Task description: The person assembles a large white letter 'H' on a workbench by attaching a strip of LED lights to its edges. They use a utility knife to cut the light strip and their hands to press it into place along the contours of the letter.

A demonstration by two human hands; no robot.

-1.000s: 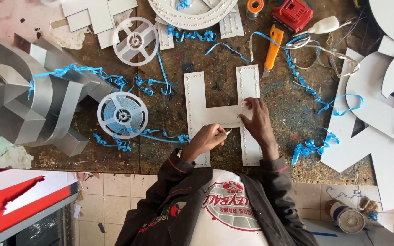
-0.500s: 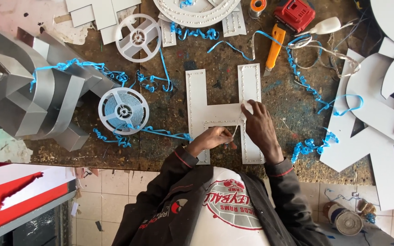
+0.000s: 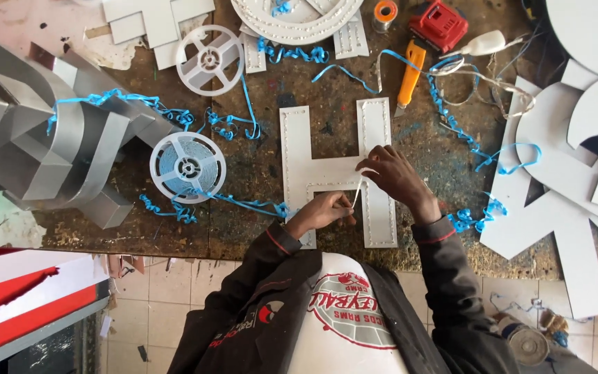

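Observation:
A white H-shaped letter panel [image 3: 299,149] lies flat on the worn wooden workbench [image 3: 243,228], its edges lined with small dots. My left hand [image 3: 323,211] rests on the lower part of the letter and pinches one end of a thin white strip [image 3: 357,192]. My right hand [image 3: 392,173] sits on the letter's crossbar and right leg, pinching the strip's upper end. The strip runs short and taut between both hands.
A reel of strip [image 3: 187,166] and an empty reel [image 3: 209,59] lie left of the letter, among blue curled backing tape [image 3: 230,125]. Grey metal letter shells [image 3: 43,131] fill the left. An orange utility knife [image 3: 410,76], a red battery [image 3: 439,25] and white cut-out panels [image 3: 562,138] lie right.
My right hand has shifted up from the letter's right leg toward the crossbar, and the strip now stretches visibly between both hands. My left hand stays near the lower edge.

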